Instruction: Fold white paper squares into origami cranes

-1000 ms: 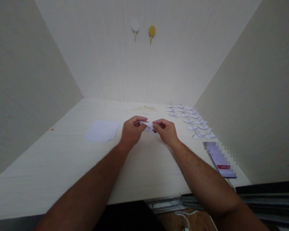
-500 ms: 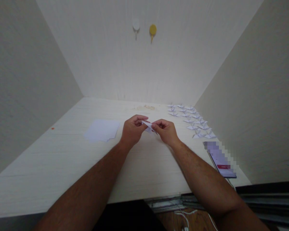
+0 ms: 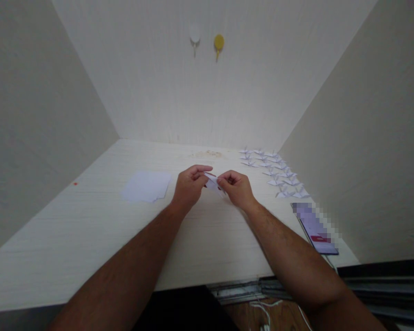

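- The folded paper (image 3: 212,182) is between the two hands, over the middle of the worktop (image 3: 210,248), probably held there so both thumbs can reach its edges.
- The left hand (image 3: 189,186) has its grip pinching the paper's left end, thumb below and forefinger stretched along the top, which seems to steady it.
- The right hand (image 3: 236,186) has its grip pinching the other end between thumb and bent fingers, perhaps to hold a crease; the fingers hide much of the paper, so the exact fold is hard to tell.
- Loose sheets (image 3: 146,186) lie in a slightly uneven pile beside the left hand, likely placed within easy reach.
- Paper birds (image 3: 275,182) stand in rough rows along the right side, apparently set aside to leave the middle free.
- A phone (image 3: 312,225) lies nearer the person, beside the right forearm, its lit screen partly blurred out, perhaps angled for a glance.
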`<action>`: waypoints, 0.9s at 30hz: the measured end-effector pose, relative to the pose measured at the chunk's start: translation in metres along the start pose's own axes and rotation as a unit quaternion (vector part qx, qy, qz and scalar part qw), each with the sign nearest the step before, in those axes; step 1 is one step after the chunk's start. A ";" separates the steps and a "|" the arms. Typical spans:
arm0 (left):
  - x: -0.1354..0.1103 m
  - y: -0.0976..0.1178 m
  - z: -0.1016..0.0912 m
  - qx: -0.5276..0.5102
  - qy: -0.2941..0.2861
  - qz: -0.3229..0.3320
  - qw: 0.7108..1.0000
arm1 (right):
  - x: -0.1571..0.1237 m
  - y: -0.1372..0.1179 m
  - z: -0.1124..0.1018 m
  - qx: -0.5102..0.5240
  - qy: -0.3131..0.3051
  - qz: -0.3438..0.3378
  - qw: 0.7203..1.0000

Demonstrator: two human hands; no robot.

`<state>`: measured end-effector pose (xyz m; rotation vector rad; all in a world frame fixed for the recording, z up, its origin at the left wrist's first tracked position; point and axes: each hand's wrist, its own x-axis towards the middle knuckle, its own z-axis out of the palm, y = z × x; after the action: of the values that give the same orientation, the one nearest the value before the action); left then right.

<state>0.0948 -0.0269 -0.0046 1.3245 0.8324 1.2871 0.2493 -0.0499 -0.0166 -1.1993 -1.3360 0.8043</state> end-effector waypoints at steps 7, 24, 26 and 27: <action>0.001 -0.004 0.001 0.003 -0.053 0.026 0.998 | -0.001 0.002 0.001 -0.023 0.034 -0.020 0.999; 0.002 0.000 0.000 -0.011 0.009 -0.005 1.000 | -0.006 0.003 0.004 -0.030 -0.011 -0.013 0.999; 0.002 -0.001 0.001 0.004 0.017 -0.005 1.000 | -0.006 0.007 0.004 -0.047 -0.026 -0.014 0.998; 0.002 -0.001 0.001 0.012 0.021 -0.006 1.000 | -0.006 0.008 0.004 -0.057 -0.035 -0.016 0.998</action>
<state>0.0968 -0.0255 -0.0054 1.3138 0.8865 1.3024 0.2461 -0.0531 -0.0270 -1.2457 -1.4718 0.7624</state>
